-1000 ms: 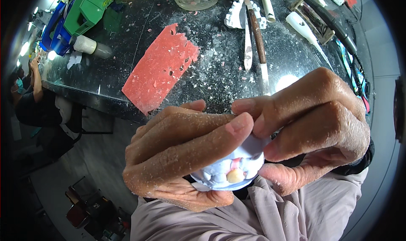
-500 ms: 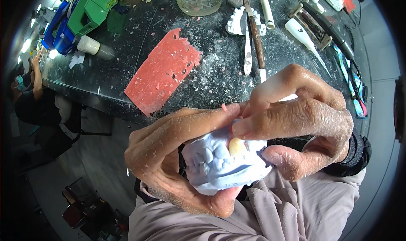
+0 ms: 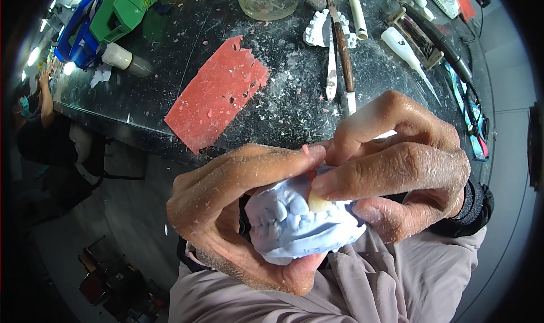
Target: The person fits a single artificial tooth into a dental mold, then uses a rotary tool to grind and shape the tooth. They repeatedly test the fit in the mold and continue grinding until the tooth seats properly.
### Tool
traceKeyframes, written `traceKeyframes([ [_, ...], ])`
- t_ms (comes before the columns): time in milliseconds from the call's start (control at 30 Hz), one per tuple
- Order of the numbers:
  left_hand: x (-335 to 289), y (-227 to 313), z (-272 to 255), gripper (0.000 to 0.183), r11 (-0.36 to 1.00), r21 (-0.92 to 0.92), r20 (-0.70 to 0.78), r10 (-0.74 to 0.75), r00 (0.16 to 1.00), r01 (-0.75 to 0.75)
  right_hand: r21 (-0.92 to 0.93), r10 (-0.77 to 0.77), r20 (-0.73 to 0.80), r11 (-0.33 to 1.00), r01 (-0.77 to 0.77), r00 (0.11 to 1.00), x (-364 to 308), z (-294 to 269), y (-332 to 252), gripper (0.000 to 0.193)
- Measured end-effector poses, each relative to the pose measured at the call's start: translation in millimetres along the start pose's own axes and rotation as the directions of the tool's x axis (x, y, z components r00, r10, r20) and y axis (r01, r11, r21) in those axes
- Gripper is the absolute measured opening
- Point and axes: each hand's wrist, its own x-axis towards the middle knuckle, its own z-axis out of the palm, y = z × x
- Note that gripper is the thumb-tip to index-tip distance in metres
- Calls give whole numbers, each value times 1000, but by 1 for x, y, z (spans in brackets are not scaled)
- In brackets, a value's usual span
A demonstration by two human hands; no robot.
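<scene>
Just above my lap, a pale bluish-white plaster dental cast [image 3: 289, 226] is held between both hands. My left hand [image 3: 226, 204] wraps round it, fingers across its top and thumb beneath. On the cast sits one yellowish artificial tooth [image 3: 320, 204], with a bit of red wax [image 3: 311, 175] just above it. A fingertip of my right hand [image 3: 408, 164] presses on that tooth and partly covers it, while the right thumb rests against the cast's right side. White dust and crumbs coat both hands. The underside of the cast is mostly hidden.
On the dusty black bench lie a torn red wax sheet [image 3: 218, 93], a brown-handled knife [image 3: 343, 51], a white tooth-shaped arch piece [image 3: 316, 29] and a white pointed tool [image 3: 405, 53]. A glass vessel [image 3: 267, 0] and a green bin [image 3: 122, 11] stand behind. Another person [image 3: 42, 119] sits far left.
My right fingertip has slid down onto the yellowish tooth and hides more of it. The left hand keeps its hold, and the cast has barely shifted.
</scene>
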Motion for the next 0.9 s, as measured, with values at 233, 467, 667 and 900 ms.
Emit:
traceKeyframes([
  [233,-1,4,2,79,996,-49,11,-72,997,73,57,21,-48,998,-18,999,-1,6,1,26],
  [467,-2,1,9,72,998,3,-42,-58,997,58,88,104,9,991,-104,995,3,-3,-5,27],
  [667,8,-2,22,54,997,-47,-241,-76,967,67,88,142,-3,986,-141,990,-2,-3,-2,27],
  [900,7,1,26,48,995,-38,-308,-104,946,97,-58,314,33,948,-312,949,4,-6,-23,25],
])
